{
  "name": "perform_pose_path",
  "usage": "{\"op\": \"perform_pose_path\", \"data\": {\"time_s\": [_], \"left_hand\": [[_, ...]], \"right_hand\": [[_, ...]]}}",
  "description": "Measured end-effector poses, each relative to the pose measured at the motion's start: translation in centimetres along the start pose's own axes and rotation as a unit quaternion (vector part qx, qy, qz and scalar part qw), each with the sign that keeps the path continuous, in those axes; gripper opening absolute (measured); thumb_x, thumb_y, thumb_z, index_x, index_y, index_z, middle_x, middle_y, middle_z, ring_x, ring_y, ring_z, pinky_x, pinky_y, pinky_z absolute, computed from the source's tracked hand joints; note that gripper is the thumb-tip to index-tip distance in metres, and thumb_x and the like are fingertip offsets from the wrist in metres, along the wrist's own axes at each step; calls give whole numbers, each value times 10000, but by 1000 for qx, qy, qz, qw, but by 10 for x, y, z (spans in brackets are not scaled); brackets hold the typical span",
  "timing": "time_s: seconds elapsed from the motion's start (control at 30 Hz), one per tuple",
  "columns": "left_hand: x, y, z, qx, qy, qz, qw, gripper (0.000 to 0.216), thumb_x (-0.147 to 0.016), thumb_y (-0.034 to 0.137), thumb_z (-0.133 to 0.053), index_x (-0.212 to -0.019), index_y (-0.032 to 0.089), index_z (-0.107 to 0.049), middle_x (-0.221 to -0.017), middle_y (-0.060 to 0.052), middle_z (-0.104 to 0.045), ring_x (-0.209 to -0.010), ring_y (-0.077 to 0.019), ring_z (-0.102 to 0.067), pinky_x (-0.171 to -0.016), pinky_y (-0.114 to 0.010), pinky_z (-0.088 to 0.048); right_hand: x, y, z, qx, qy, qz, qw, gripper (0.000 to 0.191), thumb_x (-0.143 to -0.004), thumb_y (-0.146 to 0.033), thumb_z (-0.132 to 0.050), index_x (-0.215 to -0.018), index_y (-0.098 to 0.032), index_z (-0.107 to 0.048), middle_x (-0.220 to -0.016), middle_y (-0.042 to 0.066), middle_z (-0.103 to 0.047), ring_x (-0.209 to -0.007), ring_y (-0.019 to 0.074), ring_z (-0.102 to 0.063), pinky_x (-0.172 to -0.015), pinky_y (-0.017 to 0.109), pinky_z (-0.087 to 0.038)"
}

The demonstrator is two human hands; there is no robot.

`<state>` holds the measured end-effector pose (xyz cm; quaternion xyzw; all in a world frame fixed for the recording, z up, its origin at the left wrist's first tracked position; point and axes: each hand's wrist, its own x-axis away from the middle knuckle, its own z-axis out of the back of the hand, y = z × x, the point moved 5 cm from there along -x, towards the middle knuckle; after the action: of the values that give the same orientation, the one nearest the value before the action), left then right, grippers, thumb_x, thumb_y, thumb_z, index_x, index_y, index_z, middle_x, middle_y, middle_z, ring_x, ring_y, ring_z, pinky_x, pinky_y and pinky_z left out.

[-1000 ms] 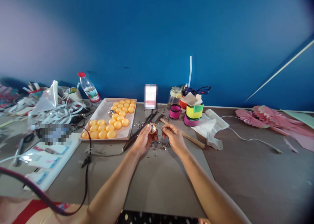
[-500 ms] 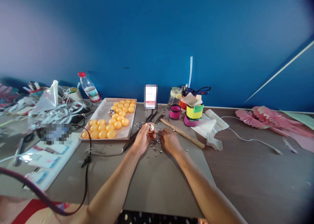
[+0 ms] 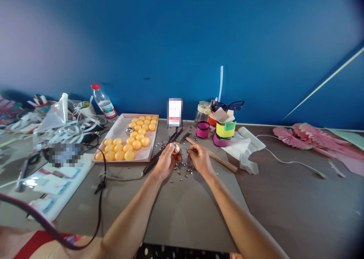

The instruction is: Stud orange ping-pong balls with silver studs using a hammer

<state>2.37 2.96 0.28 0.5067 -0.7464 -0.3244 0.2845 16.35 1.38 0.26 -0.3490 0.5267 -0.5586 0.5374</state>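
Observation:
My left hand (image 3: 165,161) is closed around an orange ball (image 3: 176,149) partly covered with shiny silver stones. To its right, my right hand (image 3: 199,158) is raised a little with thumb and forefinger pinched together. A tiny glint at those fingertips looks like a rhinestone, though it is very small. Loose silver rhinestones (image 3: 181,172) lie scattered on the grey mat (image 3: 193,213) under and between both hands. Left of the hands, a shallow white tray (image 3: 113,132) holds many plain orange balls (image 3: 128,155) and a silver-studded ball (image 3: 129,130).
A dark strap-like tool (image 3: 150,165) and a wooden stick (image 3: 222,160) flank the hands. Behind stand a blurred white card (image 3: 174,112), a glass jar (image 3: 199,113) and tape rolls (image 3: 203,129). A bottle (image 3: 104,103) leans behind the tray. A dark cable (image 3: 101,202) loops at left.
My right hand has lifted off the scattered stones, its fingertips now pinched. The ball in my left hand has shifted slightly and shows more of its studded side.

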Motion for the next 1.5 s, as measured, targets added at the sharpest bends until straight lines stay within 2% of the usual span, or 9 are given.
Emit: {"op": "perform_pose_path", "data": {"time_s": [0.1, 0.2, 0.27, 0.4, 0.6, 0.97, 1.2, 1.37, 1.5], "left_hand": [[0, -1, 0, -4, -9, 1, 1000, 394, -749, 462, -674, -959, 136, -599, -705, -6, -579, -584, -120, -539, -547, -244, -435], [0, -1, -2, -3, -30, 3, 1000, 388, -769, 467, -654, -962, 134, -600, -722, -18, -593, -604, -130, -557, -577, -258, -449], [2, 0, -5, -8, -57, 6, 998, 394, -782, 484, -633, -958, 133, -600, -739, -33, -611, -623, -146, -578, -597, -274, -455], [4, 0, -11, -28, -88, 16, 996, 419, -795, 513, -605, -982, 137, -599, -736, -40, -624, -622, -163, -596, -602, -285, -455], [3, -5, -8, -53, -68, 13, 996, 398, -771, 505, -638, -935, 144, -615, -744, -27, -602, -614, -133, -559, -556, -250, -433], [3, -7, -4, -164, -62, -20, 984, 441, -778, 557, -596, -982, 168, -559, -751, 0, -587, -608, -123, -569, -586, -263, -464], [5, -3, -5, -261, -59, -67, 961, 444, -787, 576, -564, -987, 181, -521, -702, 12, -576, -595, -132, -568, -588, -274, -462], [5, -4, -8, -268, -76, -76, 957, 424, -801, 563, -554, -971, 175, -535, -663, 12, -567, -590, -125, -542, -590, -265, -440], [4, -7, -7, -218, -60, -50, 973, 412, -794, 551, -571, -969, 178, -545, -686, 12, -572, -590, -126, -550, -595, -268, -449]], "right_hand": [[1, -8, -5, -144, -36, -32, 988, 127, -729, -307, -629, -712, -197, -568, -483, -57, -514, -449, 104, -454, -496, 241, -345], [4, -13, -12, -270, -72, -65, 958, 187, -677, -348, -693, -734, -185, -622, -571, -33, -579, -482, 95, -490, -515, 242, -368], [6, -14, -15, -308, -88, -82, 944, 213, -640, -334, -723, -768, -183, -645, -649, -14, -625, -515, 98, -521, -544, 253, -397], [7, -16, -14, -289, -76, -76, 951, 176, -647, -305, -709, -752, -188, -630, -640, -24, -611, -491, 84, -487, -530, 247, -381], [8, -18, -13, -183, -63, -35, 980, 148, -680, -327, -664, -713, -194, -607, -547, -55, -482, -519, 92, -414, -524, 234, -339], [10, -24, -16, -167, -110, -78, 977, 147, -681, -326, -619, -687, -184, -583, -549, -43, -518, -540, 106, -438, -545, 250, -350], [11, -16, -18, -177, -89, -104, 975, 161, -665, -323, -640, -672, -190, -549, -538, -44, -523, -537, 120, -476, -552, 264, -377], [11, -9, -20, -199, -59, -107, 972, 238, -658, -341, -675, -681, -214, -476, -499, -62, -517, -500, 130, -501, -535, 272, -388], [9, -10, -21, -211, -78, -95, 970, 252, -670, -350, -680, -662, -210, -471, -498, -62, -502, -493, 119, -482, -528, 263, -373]]}}
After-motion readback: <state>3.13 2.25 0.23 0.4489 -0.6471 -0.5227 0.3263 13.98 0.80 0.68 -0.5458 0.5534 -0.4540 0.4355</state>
